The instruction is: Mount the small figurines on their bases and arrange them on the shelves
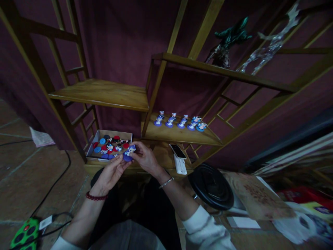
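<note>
Here, the left hand (pixel 114 171) and right hand (pixel 146 158) together pinch a purple-based figurine (pixel 129 152) by the near right corner of an open box (pixel 118 133); similar figurines (pixel 182 122) stand near a wooden shelf's (pixel 169 134) left edge and rightward.

2 hands (pixel 147 158) hold purple figurine (pixel 129 153) near box (pixel 118 133).

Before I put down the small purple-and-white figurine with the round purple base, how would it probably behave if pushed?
The figurine is probably stiff, as it looks like moulded plastic. It seems light, held by fingers alone. The base should resist tipping, since similar figurines stand upright on the brown wooden shelf.
</note>
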### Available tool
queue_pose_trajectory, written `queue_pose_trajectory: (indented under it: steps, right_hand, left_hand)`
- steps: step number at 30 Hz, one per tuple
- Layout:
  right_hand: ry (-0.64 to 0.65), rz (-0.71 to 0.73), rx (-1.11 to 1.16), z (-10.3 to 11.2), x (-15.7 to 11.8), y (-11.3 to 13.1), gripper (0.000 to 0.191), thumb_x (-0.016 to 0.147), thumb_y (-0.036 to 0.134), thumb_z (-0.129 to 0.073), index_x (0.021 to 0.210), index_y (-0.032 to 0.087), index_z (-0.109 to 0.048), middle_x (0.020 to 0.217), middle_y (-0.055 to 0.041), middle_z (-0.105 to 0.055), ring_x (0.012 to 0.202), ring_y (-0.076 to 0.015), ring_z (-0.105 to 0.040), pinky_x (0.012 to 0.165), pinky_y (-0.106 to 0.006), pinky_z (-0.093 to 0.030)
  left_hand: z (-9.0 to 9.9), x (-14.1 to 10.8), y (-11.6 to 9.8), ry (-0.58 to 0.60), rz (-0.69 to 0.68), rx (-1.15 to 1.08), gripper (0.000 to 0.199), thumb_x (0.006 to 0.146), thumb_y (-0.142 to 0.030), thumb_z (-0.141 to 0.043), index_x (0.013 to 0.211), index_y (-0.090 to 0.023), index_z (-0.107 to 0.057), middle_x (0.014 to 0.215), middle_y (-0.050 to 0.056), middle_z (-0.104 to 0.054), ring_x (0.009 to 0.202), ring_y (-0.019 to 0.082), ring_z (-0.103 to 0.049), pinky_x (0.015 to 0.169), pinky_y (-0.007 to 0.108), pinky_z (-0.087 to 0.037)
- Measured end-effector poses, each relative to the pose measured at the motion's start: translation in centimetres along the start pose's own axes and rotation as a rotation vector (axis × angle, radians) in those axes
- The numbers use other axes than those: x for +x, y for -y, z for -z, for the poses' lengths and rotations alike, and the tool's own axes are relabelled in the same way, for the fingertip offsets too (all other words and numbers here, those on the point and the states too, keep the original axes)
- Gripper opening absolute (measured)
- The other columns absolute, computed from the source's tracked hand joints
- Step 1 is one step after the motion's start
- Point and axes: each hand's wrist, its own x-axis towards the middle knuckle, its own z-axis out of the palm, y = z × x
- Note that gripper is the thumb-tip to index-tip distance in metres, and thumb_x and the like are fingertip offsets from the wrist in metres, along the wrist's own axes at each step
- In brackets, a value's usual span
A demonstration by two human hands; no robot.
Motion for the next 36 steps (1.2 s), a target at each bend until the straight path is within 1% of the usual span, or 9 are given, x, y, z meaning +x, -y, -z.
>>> queue_pose_trajectory:
  steps: [2, 6, 11, 20, 25, 29, 32, 36]
  right_hand:
    - [-0.001, -0.007, 0.002, 0.0, 0.0, 0.1, 0.025, 0.075, 0.028, -0.055, 0.1, 0.022, -0.053, 0.087, 0.0012, -0.06, 0.076, -0.0121, -0.059, 0.071, -0.026, -0.05]
    - [-0.01, 0.001, -0.006, 0.1, 0.0, 0.2, 0.025, 0.075, 0.026, -0.055, 0.099, 0.022, -0.053, 0.087, 0.0012, -0.06, 0.077, -0.0121, -0.059, 0.071, -0.025, -0.05]
    - [-0.016, 0.009, -0.022, 0.1, 0.0, 0.6, 0.025, 0.074, 0.026, -0.056, 0.099, 0.021, -0.054, 0.089, 0.0006, -0.06, 0.08, -0.0128, -0.059, 0.074, -0.026, -0.049]
    - [0.009, 0.034, -0.104, 0.2, -0.2, 1.2, 0.025, 0.076, 0.027, -0.055, 0.101, 0.023, -0.055, 0.089, 0.001, -0.062, 0.078, -0.0127, -0.059, 0.071, -0.025, -0.048]
    - [0.063, 0.067, -0.189, 0.4, -0.1, 1.1, 0.025, 0.078, 0.025, -0.055, 0.103, 0.023, -0.055, 0.089, 0.0014, -0.062, 0.078, -0.0122, -0.058, 0.073, -0.024, -0.047]
    - [0.074, 0.089, -0.254, 0.6, -0.1, 1.3, 0.027, 0.079, 0.024, -0.054, 0.106, 0.023, -0.054, 0.094, 0.0004, -0.062, 0.083, -0.0129, -0.058, 0.077, -0.025, -0.045]
    - [0.088, 0.094, -0.278, 0.8, -0.2, 1.4, 0.028, 0.08, 0.024, -0.052, 0.108, 0.024, -0.052, 0.099, -0.0001, -0.061, 0.087, -0.0135, -0.057, 0.081, -0.026, -0.044]
    - [0.127, 0.087, -0.313, 1.3, -0.4, 1.6, 0.029, 0.08, 0.023, -0.054, 0.108, 0.025, -0.052, 0.098, 0.0007, -0.062, 0.085, -0.0131, -0.058, 0.079, -0.025, -0.044]
  left_hand:
    - [0.0, -0.1, -0.1, 0.021, -0.001, -0.01, 0.006, 0.073, -0.012, -0.061, 0.078, -0.012, -0.065, 0.087, 0.006, -0.067, 0.083, 0.016, -0.063, 0.079, 0.03, -0.051]
    - [0.1, -0.1, -0.2, 0.077, 0.002, 0.019, 0.01, 0.07, -0.013, -0.065, 0.079, -0.012, -0.066, 0.089, 0.006, -0.067, 0.083, 0.016, -0.062, 0.081, 0.029, -0.05]
    - [0.5, 0.1, 0.0, 0.102, -0.018, 0.051, 0.011, 0.07, -0.016, -0.066, 0.08, -0.013, -0.066, 0.089, 0.006, -0.067, 0.084, 0.015, -0.062, 0.081, 0.027, -0.049]
    - [0.7, 0.0, 0.2, 0.083, -0.03, 0.072, 0.009, 0.068, -0.018, -0.068, 0.076, -0.013, -0.066, 0.083, 0.004, -0.068, 0.077, 0.013, -0.062, 0.077, 0.024, -0.05]
    - [0.7, -0.1, 0.4, 0.075, -0.025, 0.069, 0.016, 0.066, -0.019, -0.07, 0.079, -0.012, -0.066, 0.085, 0.004, -0.067, 0.079, 0.014, -0.062, 0.078, 0.025, -0.05]
    - [0.3, -0.2, 0.2, 0.067, -0.022, 0.072, 0.019, 0.065, -0.019, -0.071, 0.083, -0.013, -0.066, 0.086, 0.004, -0.067, 0.082, 0.014, -0.062, 0.08, 0.025, -0.05]
    - [-0.1, -0.4, 0.0, 0.054, -0.012, 0.081, 0.021, 0.063, -0.018, -0.072, 0.083, -0.013, -0.067, 0.086, 0.004, -0.068, 0.081, 0.015, -0.063, 0.078, 0.025, -0.05]
    - [-0.5, -0.7, 0.1, 0.06, 0.014, 0.073, 0.019, 0.06, -0.019, -0.075, 0.077, -0.012, -0.068, 0.082, 0.004, -0.068, 0.077, 0.016, -0.064, 0.075, 0.025, -0.052]
